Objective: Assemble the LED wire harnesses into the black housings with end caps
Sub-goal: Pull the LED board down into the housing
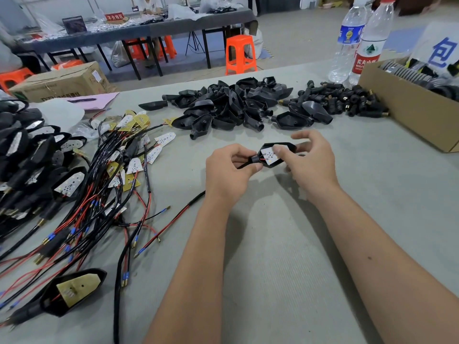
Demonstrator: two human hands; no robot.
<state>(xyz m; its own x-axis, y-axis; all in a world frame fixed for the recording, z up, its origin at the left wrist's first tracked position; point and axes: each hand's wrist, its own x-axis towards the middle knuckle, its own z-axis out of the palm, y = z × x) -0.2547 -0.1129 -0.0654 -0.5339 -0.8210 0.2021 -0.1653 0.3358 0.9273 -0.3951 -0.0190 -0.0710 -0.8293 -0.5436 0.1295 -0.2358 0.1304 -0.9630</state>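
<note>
Grey table; black housing, white LED board inside.

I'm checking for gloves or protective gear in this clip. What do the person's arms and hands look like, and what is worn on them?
Nothing is worn: the left hand and right hand are bare, with no gloves, rings, watch or wristband visible. Both forearms are bare with no sleeves in view. The right forearm has a small dark spot.

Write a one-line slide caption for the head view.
Both hands, left hand and right hand, seat an LED board in a black housing.
</note>
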